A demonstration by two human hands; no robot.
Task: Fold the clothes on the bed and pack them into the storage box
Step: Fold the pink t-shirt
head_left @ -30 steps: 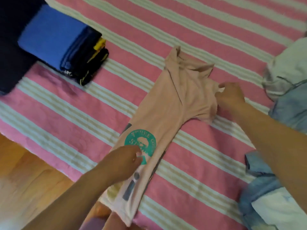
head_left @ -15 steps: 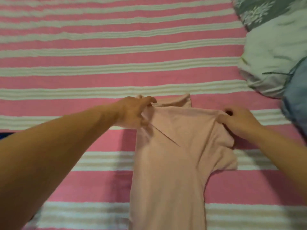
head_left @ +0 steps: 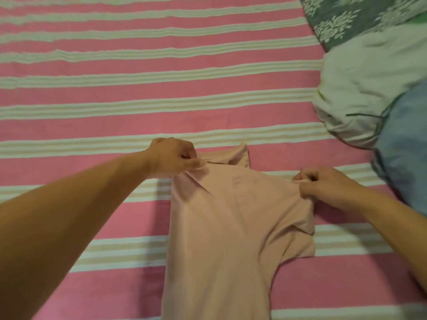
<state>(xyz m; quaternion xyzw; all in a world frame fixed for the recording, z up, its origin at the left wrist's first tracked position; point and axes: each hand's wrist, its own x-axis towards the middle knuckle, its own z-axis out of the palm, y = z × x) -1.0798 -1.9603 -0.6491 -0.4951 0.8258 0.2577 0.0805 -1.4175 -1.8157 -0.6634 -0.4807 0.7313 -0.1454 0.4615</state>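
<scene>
Pink and cream stripes run across the bed (head_left: 115, 93), and on this cover a pale pink shirt (head_left: 221, 239) lies lengthwise, already narrowed, its collar end farthest from the person and its body running down out of view at the bottom edge. Each grip is a pinch at the top of the shirt: the left hand (head_left: 172, 158) has its thumb and fingers closed on the shoulder beside the collar, and the right hand (head_left: 323, 185) has its curled fingers closed on the opposite shoulder, just above the short sleeve that sticks out to the side. The step in hand looks like squaring the top edge before the next fold. To do it well, both pinches should pull gently apart so the cloth lies taut and flat, then the loose sleeve wants tucking in so the sides run straight. Uneven tension would likely leave a diagonal crease like the one below the collar. At the right edge a pile of unfolded clothes (head_left: 369, 88), white and blue, waits. No storage box is in view.
</scene>
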